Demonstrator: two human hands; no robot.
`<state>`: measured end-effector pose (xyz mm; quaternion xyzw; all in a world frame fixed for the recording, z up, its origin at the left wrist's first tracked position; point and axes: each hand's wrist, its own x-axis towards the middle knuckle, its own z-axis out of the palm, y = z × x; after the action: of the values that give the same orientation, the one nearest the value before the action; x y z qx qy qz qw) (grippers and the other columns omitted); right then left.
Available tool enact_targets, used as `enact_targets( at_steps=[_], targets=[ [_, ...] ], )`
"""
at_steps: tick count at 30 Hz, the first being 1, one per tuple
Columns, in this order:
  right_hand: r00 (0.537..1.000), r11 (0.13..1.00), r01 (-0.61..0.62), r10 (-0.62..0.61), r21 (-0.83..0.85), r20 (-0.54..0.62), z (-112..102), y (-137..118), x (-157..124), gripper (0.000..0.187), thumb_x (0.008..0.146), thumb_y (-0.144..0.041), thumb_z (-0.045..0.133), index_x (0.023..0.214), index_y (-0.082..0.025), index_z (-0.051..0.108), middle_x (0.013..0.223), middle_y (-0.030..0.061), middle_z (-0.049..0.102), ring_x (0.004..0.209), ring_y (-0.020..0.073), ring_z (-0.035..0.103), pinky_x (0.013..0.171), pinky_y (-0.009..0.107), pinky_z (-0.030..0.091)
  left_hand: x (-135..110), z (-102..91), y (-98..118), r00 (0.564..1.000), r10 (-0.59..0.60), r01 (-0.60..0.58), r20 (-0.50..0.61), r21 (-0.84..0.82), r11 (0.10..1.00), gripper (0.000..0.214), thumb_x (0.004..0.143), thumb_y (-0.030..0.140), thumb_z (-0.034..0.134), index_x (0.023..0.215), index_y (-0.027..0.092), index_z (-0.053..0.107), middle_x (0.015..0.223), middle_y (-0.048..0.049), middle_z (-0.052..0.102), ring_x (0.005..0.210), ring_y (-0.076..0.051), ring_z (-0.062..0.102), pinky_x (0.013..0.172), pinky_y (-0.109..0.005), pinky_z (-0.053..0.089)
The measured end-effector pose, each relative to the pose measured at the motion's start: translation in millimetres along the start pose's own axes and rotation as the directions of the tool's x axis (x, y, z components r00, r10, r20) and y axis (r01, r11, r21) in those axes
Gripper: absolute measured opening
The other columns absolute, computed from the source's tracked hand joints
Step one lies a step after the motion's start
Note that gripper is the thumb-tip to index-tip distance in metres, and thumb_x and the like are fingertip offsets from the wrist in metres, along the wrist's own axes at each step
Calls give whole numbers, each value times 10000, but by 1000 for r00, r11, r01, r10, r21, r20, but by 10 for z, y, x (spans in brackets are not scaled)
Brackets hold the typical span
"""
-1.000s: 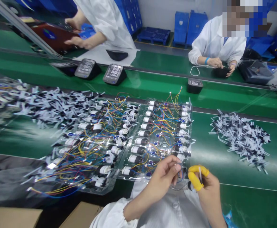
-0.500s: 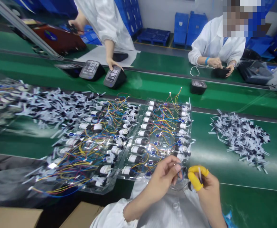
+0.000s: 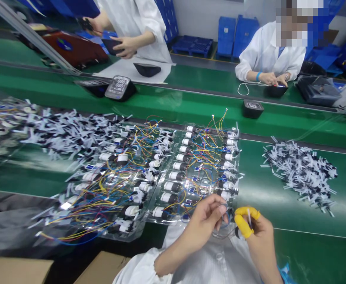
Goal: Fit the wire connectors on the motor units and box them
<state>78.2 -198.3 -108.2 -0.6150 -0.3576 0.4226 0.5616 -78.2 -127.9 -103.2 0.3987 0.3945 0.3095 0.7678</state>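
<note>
Head view: left hand [image 3: 204, 223] is curling closed beside a clear plastic tray [image 3: 158, 221], its hold unclear; right hand [image 3: 258, 236] is pinching a white plastic clip [image 3: 249, 217]. Full rows of wired white-and-black cylinders [image 3: 171, 186] are filling the tray; a heap of loose clips [image 3: 299, 173] is lying on the green conveyor belt [image 3: 318, 256].

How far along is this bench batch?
Done, it seems: clear plastic trays hold rows of white-and-black cylindrical motors with coloured wires. In hand: the left hand pinches a thin blue wire; the right hand, in yellow rubber finger cots, grips a small white plastic strip. Left: a loose pile of white-and-black plastic strips on the green belt. Exact count unclear.
</note>
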Motion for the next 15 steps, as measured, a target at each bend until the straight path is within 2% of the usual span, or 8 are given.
enact_targets(
  at_steps=[7, 15],
  targets=[
    [1000, 1000, -12, 13, -10, 23, -18, 41, -13, 89, 835, -307, 802, 820, -220, 806, 705, -2, 699, 611, 137, 607, 593, 201, 525, 20, -5, -21, 1000, -5, 5, 3, 8, 1000, 524, 846, 671, 752, 930, 184, 581, 628, 34, 656, 464, -67, 457, 477, -200, 343],
    [999, 1000, 20, -21, 10, 43, -3, 82, 3, 57, 837, -277, 788, 816, -224, 794, 659, -22, 671, 563, 119, 563, 555, 188, 485, 29, 3, -45, 1000, 9, -10, 24, 30, 999, 520, 857, 668, 742, 924, 179, 581, 628, 42, 640, 477, -68, 461, 484, -202, 338]
  ],
)
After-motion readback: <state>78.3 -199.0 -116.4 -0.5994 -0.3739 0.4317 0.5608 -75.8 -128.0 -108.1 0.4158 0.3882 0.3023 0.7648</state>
